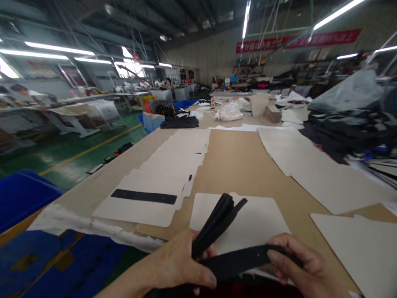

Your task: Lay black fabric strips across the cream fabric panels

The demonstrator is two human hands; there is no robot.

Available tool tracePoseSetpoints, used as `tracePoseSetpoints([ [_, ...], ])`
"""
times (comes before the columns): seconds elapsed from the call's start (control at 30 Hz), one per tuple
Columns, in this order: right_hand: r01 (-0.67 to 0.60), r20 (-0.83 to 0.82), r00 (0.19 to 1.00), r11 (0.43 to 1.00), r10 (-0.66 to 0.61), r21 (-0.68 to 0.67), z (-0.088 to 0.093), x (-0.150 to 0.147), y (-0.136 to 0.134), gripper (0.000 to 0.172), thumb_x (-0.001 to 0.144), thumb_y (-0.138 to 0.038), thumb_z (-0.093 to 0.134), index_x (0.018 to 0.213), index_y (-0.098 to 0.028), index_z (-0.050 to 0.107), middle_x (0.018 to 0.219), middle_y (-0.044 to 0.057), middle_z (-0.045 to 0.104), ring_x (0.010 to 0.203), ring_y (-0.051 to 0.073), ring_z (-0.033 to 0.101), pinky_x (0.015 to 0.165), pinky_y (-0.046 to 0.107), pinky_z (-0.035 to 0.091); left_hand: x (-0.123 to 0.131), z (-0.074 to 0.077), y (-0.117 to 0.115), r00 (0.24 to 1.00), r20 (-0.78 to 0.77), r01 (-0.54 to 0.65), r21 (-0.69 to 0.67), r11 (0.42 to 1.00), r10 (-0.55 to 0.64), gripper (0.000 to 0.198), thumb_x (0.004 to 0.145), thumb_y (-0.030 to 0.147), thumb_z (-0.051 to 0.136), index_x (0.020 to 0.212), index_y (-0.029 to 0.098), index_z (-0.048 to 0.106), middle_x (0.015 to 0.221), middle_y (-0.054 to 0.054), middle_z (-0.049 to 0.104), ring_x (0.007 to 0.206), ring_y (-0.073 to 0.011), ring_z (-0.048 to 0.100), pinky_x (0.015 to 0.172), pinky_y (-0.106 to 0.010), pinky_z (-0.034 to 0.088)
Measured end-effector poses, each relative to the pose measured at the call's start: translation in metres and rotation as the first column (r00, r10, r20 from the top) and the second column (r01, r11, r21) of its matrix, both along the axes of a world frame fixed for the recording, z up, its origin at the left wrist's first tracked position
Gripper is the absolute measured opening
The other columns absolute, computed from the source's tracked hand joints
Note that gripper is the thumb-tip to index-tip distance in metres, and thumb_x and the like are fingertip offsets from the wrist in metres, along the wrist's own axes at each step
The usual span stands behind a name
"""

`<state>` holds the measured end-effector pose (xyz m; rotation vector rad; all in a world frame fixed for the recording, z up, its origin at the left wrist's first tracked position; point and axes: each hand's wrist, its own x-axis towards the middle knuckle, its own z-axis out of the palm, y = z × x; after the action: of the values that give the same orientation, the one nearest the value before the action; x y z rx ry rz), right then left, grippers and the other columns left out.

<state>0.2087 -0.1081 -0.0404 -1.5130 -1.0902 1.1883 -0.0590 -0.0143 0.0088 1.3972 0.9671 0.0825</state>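
My left hand [182, 263] is closed round a bundle of black fabric strips [214, 223], whose folded ends stick up from the fist. Between my two hands stretches a single black strip [238, 258] with a small hole in it. My right hand [300, 263] pinches that strip's right end between thumb and fingers. Just beyond the hands lies a pale cardboard panel [257, 211], partly hidden by the bundle. To the left, another black strip [144, 196] rests flat across the front panel of an overlapping row of pale panels [161, 169].
Brown board covers the table [235, 157]. More pale panels [316, 169] overlap at the right, near a heap of black material [350, 128]. A clear plastic bag [229, 109] lies farther back. Blue bins [25, 198] stand on the left. A bent-over person [161, 108] is beyond the table.
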Motion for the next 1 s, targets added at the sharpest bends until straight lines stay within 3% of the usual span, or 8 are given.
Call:
tracePoseSetpoints([
  [0.1,0.176,0.023,0.984,0.984,-0.175,-0.035,0.001,0.01,-0.014,0.041,0.077,-0.062,0.069,0.077,-0.021,0.071,0.057,-0.001,0.056,0.056,0.014,0.05,0.055,0.024,0.043,-0.01,0.003,0.002,0.996,-0.042,0.074,-0.035,0.997,-0.075,0.018,0.068,0.029,0.073,0.081,0.017,0.07,0.066,0.002,0.063,0.058,-0.0132,0.056,0.054,-0.022,0.042],
  [0.3,0.275,0.057,0.96,0.961,-0.273,-0.019,-0.002,0.022,-0.016,0.039,0.076,-0.058,0.071,0.083,-0.02,0.071,0.058,-0.002,0.056,0.055,0.013,0.05,0.052,0.025,0.042,-0.009,0.007,0.003,0.976,-0.203,0.11,0.125,0.986,-0.083,0.011,0.07,0.021,0.063,0.079,0.02,0.068,0.064,0.005,0.064,0.062,-0.0135,0.057,0.057,-0.022,0.036],
  [0.43,0.336,0.116,0.933,0.94,-0.341,0.058,-0.003,0.033,0.003,0.048,0.075,-0.056,0.072,0.105,-0.02,0.065,0.066,-0.002,0.06,0.055,0.015,0.053,0.049,0.026,0.042,-0.004,0.016,0.011,0.961,-0.277,0.096,0.234,0.968,-0.028,0.019,0.079,0.034,0.06,0.089,0.019,0.066,0.065,0.002,0.07,0.067,-0.0195,0.065,0.061,-0.026,0.04],
  [0.53,0.347,0.206,0.908,0.931,-0.364,0.117,-0.008,0.039,0.02,0.047,0.074,-0.054,0.072,0.105,-0.019,0.063,0.071,-0.001,0.064,0.061,0.016,0.056,0.053,0.027,0.043,0.001,0.018,0.018,0.958,-0.277,0.027,0.336,0.941,0.072,0.031,0.083,0.046,0.058,0.095,0.018,0.065,0.061,0.001,0.069,0.065,-0.0211,0.065,0.062,-0.028,0.042],
  [0.7,0.362,0.376,0.833,0.914,-0.405,0.183,-0.021,0.039,0.036,0.041,0.078,-0.051,0.065,0.103,-0.019,0.064,0.074,0.001,0.065,0.069,0.019,0.059,0.063,0.031,0.046,0.012,0.007,0.025,0.92,-0.284,-0.101,0.495,0.863,0.27,0.037,0.08,0.047,0.059,0.102,0.017,0.065,0.057,0.003,0.064,0.057,-0.0208,0.062,0.055,-0.027,0.039],
  [0.87,0.366,0.49,0.773,0.915,-0.402,0.172,-0.02,0.034,0.04,0.038,0.078,-0.05,0.061,0.1,-0.02,0.067,0.068,0.0,0.063,0.062,0.019,0.056,0.06,0.031,0.043,0.014,-0.003,0.029,0.93,-0.268,-0.032,0.623,0.781,0.252,0.032,0.083,0.042,0.056,0.102,0.02,0.068,0.062,0.002,0.067,0.059,-0.0221,0.065,0.061,-0.029,0.044],
  [1.0,0.371,0.547,0.729,0.909,-0.411,0.189,-0.019,0.031,0.042,0.036,0.077,-0.051,0.06,0.095,-0.021,0.067,0.065,-0.001,0.061,0.059,0.019,0.055,0.059,0.031,0.042,0.012,-0.009,0.031,0.924,-0.289,0.019,0.691,0.722,0.252,0.032,0.085,0.043,0.055,0.103,0.021,0.07,0.069,-0.001,0.071,0.074,-0.0264,0.07,0.067,-0.031,0.049],
])
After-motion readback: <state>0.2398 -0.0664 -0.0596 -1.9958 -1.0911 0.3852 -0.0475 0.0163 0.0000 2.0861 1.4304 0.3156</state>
